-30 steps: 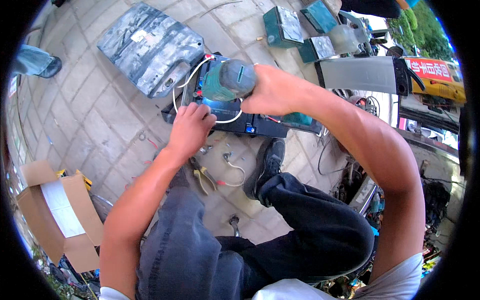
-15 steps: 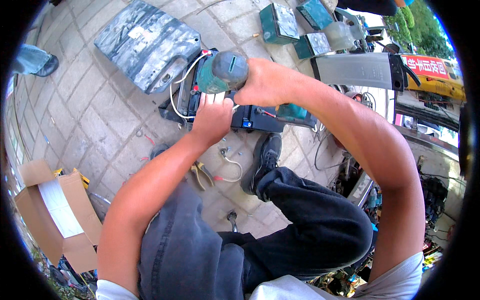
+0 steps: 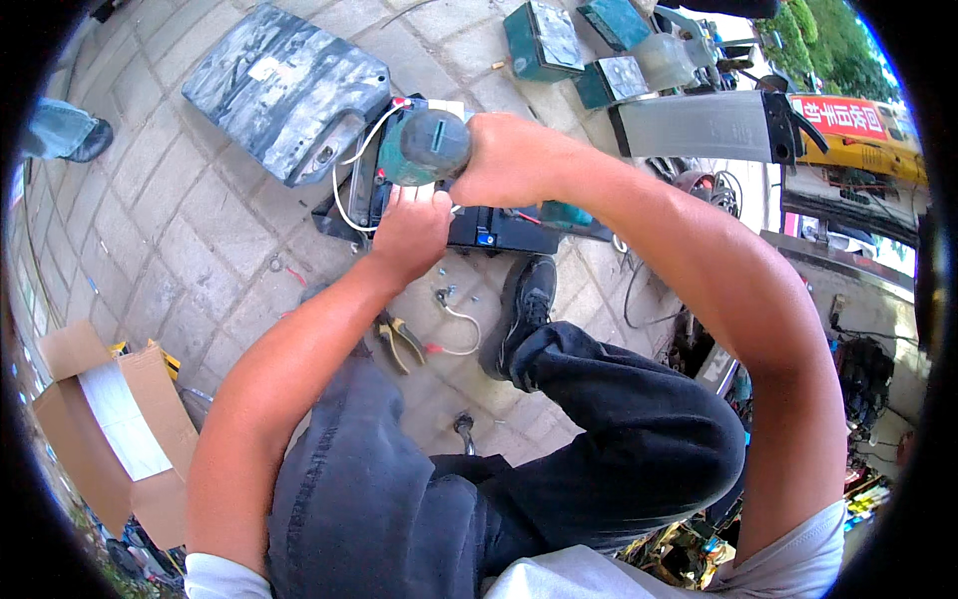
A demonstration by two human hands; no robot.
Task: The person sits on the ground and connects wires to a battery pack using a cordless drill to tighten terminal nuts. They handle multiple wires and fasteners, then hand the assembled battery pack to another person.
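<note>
My right hand [image 3: 504, 160] is wrapped round a teal and grey power drill [image 3: 431, 145], held nose down over an open black battery case [image 3: 519, 233]. The drill's tip is hidden beneath its body. Just below the drill, my left hand [image 3: 409, 235] is closed at the case, its fingertips out of sight by something white. What it holds cannot be made out. A white wire [image 3: 339, 200] loops out of the case on the left. Beside the case lies its scuffed grey lid [image 3: 289, 90]. Pliers [image 3: 401, 344] and a short white wire [image 3: 469, 339] with a red end lie nearer me.
Teal batteries [image 3: 542, 42] and a translucent plastic container [image 3: 699, 128] stand at the far right. An open cardboard box [image 3: 165, 429] is at the near left. Another person's shoe [image 3: 93, 140] shows at the far left. Near my left knee is a metal tool [image 3: 464, 429].
The whole view has shifted slightly, so things sit a little farther left and up. Both hands and the drill keep their places at the case.
</note>
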